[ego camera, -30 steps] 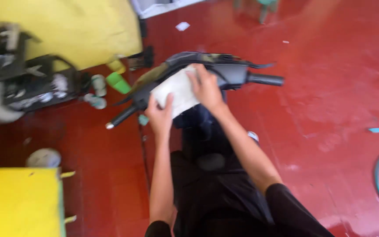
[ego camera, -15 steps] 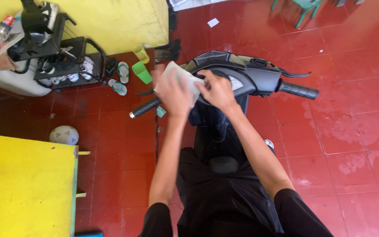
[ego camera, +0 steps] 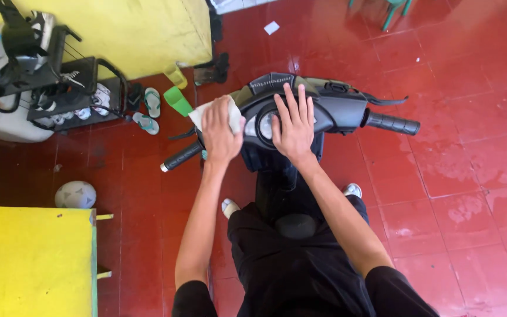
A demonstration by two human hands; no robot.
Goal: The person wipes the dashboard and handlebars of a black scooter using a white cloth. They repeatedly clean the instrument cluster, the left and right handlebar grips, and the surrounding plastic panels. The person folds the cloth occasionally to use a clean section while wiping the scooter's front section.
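In the middle of the frame we sit astride a black scooter [ego camera: 324, 105], wiping its handlebar panel. Our left hand [ego camera: 221, 132] is clenched on one white cloth [ego camera: 206, 114], pressing it onto the panel's left end just above the left grip [ego camera: 182, 155]. Our right hand [ego camera: 293, 126] grasps nothing; it lies flat, fingers spread, over the instrument dial, steadying the bars. We judge the wiping to be midway, and the next pass calls for sliding the cloth along the panel while the flat hand gives way. We count two handlebar grips, the right one [ego camera: 393, 124] bare, two sandals [ego camera: 148, 111] at upper left, one ball [ego camera: 75, 194] at left, and one yellow table [ego camera: 30, 261] at lower left.
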